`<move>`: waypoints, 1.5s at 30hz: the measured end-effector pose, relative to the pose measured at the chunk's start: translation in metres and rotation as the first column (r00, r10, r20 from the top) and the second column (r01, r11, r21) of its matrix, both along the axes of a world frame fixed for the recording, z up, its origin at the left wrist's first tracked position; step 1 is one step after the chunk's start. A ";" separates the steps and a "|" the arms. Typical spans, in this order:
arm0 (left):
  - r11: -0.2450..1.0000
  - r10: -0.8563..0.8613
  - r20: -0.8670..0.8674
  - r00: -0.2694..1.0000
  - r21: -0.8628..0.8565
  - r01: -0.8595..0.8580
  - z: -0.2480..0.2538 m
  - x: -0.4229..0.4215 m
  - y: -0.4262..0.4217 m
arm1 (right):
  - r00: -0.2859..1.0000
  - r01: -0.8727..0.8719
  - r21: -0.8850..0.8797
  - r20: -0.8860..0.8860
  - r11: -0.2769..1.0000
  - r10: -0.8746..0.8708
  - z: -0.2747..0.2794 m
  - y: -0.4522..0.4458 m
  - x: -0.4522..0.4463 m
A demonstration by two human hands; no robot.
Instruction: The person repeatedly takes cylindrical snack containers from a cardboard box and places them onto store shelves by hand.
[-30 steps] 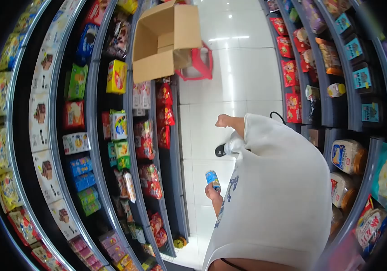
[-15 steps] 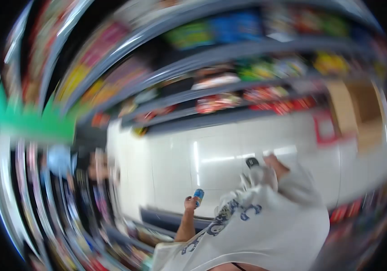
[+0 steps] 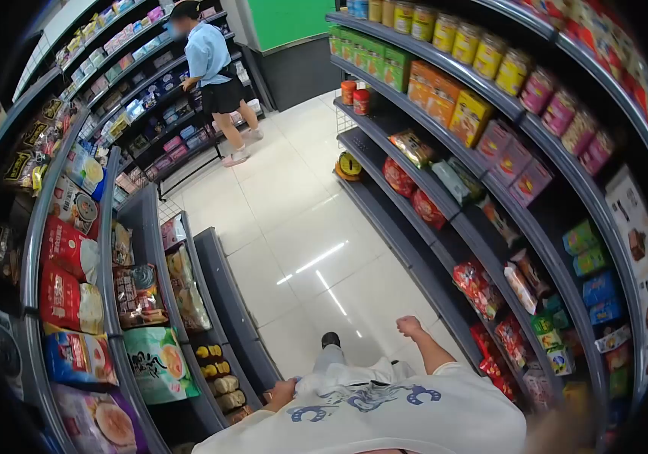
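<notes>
Left hand: the left hand [image 3: 284, 391] is held low, near the left shelving [image 3: 244, 333]; its fingers are curled, and whether anything is gripped by them cannot be told.
Right hand: the right hand [image 3: 409, 325] is held out over the floor [image 3: 316, 265], its fingers loosely folded in, with nothing seen in them.
Blue can: it cannot be clearly made out; in both earlier views it is plainly seen in the left hand.
Jars: on the right shelving, yellow-labelled jars [image 3: 466, 44] and pink-labelled jars [image 3: 559, 111] are lined up; their contents are too small to name. Two red-lidded tubs [image 3: 360, 101] are set at the far end, a shelf lower.
Cartons: green cartons [image 3: 369, 59], orange cartons [image 3: 431, 92] and pink cartons [image 3: 502, 155] are stood in a row, no contents shown.
Bags: on the left, red-and-white bags [image 3: 70, 299] and a green bag [image 3: 160, 365] are laid on shelves, a bowl of food printed on the green one.
Far end: a person in a blue shirt [image 3: 207, 53] is seen at the far shelves [image 3: 154, 91], only blurred in the view just before.
Changed view: the open cardboard box and pink stool are no longer in view.
</notes>
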State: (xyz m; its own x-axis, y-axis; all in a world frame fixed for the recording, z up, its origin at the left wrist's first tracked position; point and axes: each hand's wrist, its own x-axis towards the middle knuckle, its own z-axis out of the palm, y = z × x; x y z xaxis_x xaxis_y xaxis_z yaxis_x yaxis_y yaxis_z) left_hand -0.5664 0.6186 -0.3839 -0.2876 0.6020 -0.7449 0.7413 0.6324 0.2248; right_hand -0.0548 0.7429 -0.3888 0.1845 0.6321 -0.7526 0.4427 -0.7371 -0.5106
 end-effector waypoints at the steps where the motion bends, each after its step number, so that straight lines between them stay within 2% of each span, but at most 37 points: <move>1: 0.928 0.367 -0.021 0.930 -0.068 -0.368 0.026 0.008 0.022 | 0.991 0.107 -0.018 -0.075 0.994 -0.108 0.020 0.016 -0.022; 2: 0.905 0.425 0.046 0.904 -0.052 -0.423 0.085 0.026 0.056 | 0.985 0.121 -0.014 -0.122 0.993 -0.121 0.045 0.030 -0.040; 4: 0.983 0.177 -0.037 0.983 0.045 -0.175 0.016 -0.003 0.102 | 0.995 0.010 -0.025 -0.104 1.000 -0.012 0.054 0.055 -0.062; 5: 0.977 0.160 -0.031 0.987 0.150 -0.153 0.017 -0.003 0.123 | 0.995 -0.045 -0.033 -0.092 0.998 0.042 0.056 0.063 -0.069; 6: 0.957 0.146 -0.022 0.989 0.255 -0.136 0.014 0.003 0.157 | 0.996 -0.018 0.037 -0.083 0.999 0.021 0.061 0.070 -0.075; 8: 0.959 -0.086 0.011 0.996 0.273 0.079 0.040 0.014 0.257 | 0.998 0.025 0.181 -0.069 0.983 -0.013 0.076 0.093 -0.092; 11: 0.953 -0.160 0.040 0.986 0.268 0.144 0.058 0.032 0.340 | 0.997 0.054 0.162 -0.069 0.985 -0.043 0.092 0.121 -0.100; 12: 0.946 -0.188 0.041 0.981 0.277 0.169 0.067 0.043 0.364 | 0.998 0.003 0.191 -0.066 0.982 0.009 0.084 0.132 -0.100; 15: 0.896 -0.335 0.069 0.940 0.333 0.295 0.083 0.081 0.421 | 0.985 -0.171 0.265 0.056 0.949 0.161 0.116 0.174 -0.107; 16: 0.873 -0.386 0.077 0.919 0.353 0.337 0.094 0.093 0.435 | 0.973 -0.232 0.197 0.050 0.953 0.226 0.123 0.194 -0.109; 18: 0.846 -0.472 0.185 0.862 0.371 0.384 0.129 0.120 0.463 | 0.882 -0.465 0.410 0.285 0.784 0.374 0.139 0.229 -0.122; 19: 0.834 -0.509 0.241 0.826 0.375 0.404 0.151 0.133 0.467 | 0.814 -0.576 0.477 0.405 0.664 0.416 0.151 0.242 -0.128; 20: 0.836 -0.524 0.266 0.809 0.343 0.429 0.168 0.145 0.473 | 0.773 -0.634 0.493 0.437 0.595 0.460 0.168 0.262 -0.130; 22: 0.798 -0.542 0.291 0.788 0.473 0.374 0.185 0.163 0.485 | 0.686 -0.725 0.518 0.481 0.454 0.546 0.198 0.293 -0.142; 23: 0.776 -0.551 0.302 0.778 0.528 0.344 0.191 0.168 0.486 | 0.704 -0.692 0.572 0.401 0.441 0.586 0.203 0.306 -0.147; 24: 0.820 -0.514 0.364 0.777 0.474 0.320 0.227 0.177 0.495 | 0.712 -0.658 0.622 0.331 0.424 0.620 0.208 0.327 -0.146; 25: 0.811 -0.490 0.356 0.796 0.520 0.268 0.233 0.182 0.507 | 0.711 -0.622 0.668 0.263 0.408 0.652 0.211 0.349 -0.144; 30: 0.743 -0.324 0.302 0.896 0.668 0.044 0.261 0.178 0.549 | 0.707 -0.561 0.749 0.212 0.353 0.674 0.221 0.432 -0.150; 33: 0.702 -0.203 0.354 0.913 0.703 -0.116 0.275 0.177 0.576 | 0.745 -0.485 0.758 0.099 0.435 0.659 0.233 0.473 -0.162; 34: 0.686 -0.207 0.363 0.909 0.715 -0.130 0.275 0.175 0.587 | 0.774 -0.461 0.705 0.022 0.540 0.633 0.245 0.485 -0.166; 37: 0.649 -0.213 0.434 0.875 0.733 -0.205 0.269 0.170 0.622 | 0.823 -0.389 0.672 -0.053 0.630 0.565 0.237 0.520 -0.177; 41: 0.736 -0.179 0.650 0.738 0.586 -0.338 0.251 0.164 0.684 | 0.890 -0.266 0.645 -0.121 0.717 0.440 0.234 0.561 -0.185; 44: 0.773 -0.260 0.713 0.652 0.558 -0.302 0.245 0.162 0.742 | 0.954 -0.185 0.631 -0.069 0.754 0.292 0.239 0.596 -0.190; 45: 0.783 -0.290 0.723 0.627 0.556 -0.278 0.251 0.159 0.762 | 0.961 -0.143 0.621 -0.101 0.771 0.259 0.248 0.609 -0.192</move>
State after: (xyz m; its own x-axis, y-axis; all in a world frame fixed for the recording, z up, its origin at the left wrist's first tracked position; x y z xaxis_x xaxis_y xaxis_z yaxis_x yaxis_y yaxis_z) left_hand -0.4070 1.3802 -0.1324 0.1944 0.9644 -0.1792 0.1252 0.1568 0.9797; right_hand -0.2464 1.3517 -0.1409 -0.0927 0.9730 -0.2115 0.4085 -0.1566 -0.8992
